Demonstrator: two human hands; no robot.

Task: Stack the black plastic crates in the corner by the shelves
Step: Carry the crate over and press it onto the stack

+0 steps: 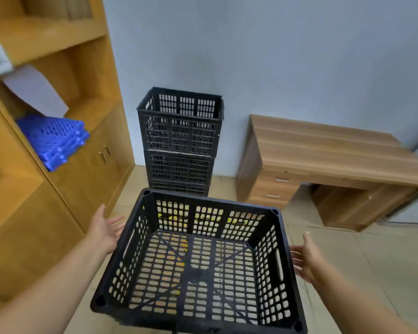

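Note:
A stack of three black slotted crates (180,131) stands in the corner between the wooden shelves and the wall. In front of me is another empty black crate (198,263), close and below the camera. My left hand (108,229) is beside its left wall, palm facing the crate, fingers straight. My right hand (305,257) is beside its right wall by the handle slot, fingers spread. Neither hand plainly grips the crate; whether the fingertips touch it I cannot tell.
Wooden shelves (58,150) with cabinet doors run along the left; blue plastic grid panels (56,138) jut out from one shelf. A wooden desk (328,155) with drawers stands at the right against the wall. Tiled floor (372,261) lies between them.

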